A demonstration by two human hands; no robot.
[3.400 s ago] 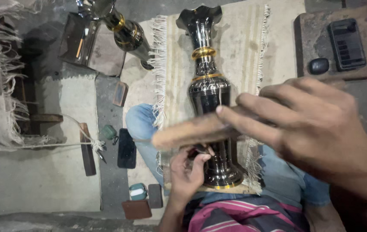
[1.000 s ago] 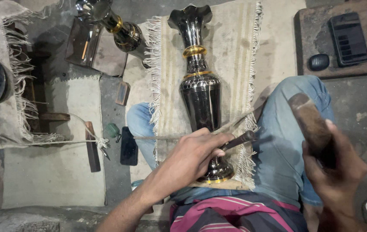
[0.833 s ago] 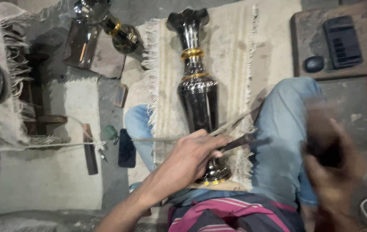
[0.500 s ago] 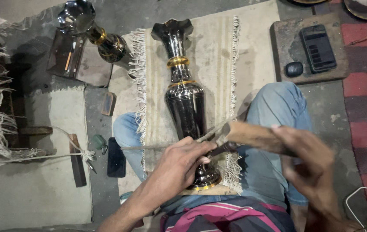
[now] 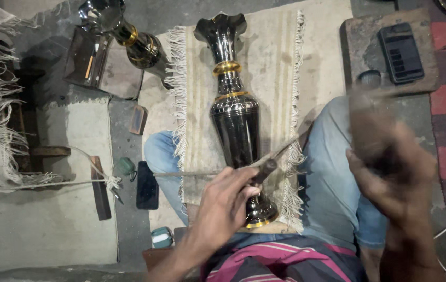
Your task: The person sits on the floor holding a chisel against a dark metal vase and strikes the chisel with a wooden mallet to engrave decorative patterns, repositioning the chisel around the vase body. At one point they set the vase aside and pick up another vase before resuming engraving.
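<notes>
Vase [image 5: 235, 117] lies on the fringed mat [image 5: 270, 68] across the lap, left hand [image 5: 223, 206] pinching a chisel [image 5: 264, 168] against it while the blurred right hand [image 5: 390, 167] grips a mallet; an off-centre blow could skid the chisel and gouge the metal.

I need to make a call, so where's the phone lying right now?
The phone lies on the wooden block at upper right of the head view, beyond the right hand.

Vase [image 5: 234, 117] lies lengthwise down the fringed mat [image 5: 275, 78], flanked by both knees, so side access near its base is tight. Bare mat strips run along either side of its neck. Second vase [image 5: 129, 39] crowds the upper-left corner.
</notes>
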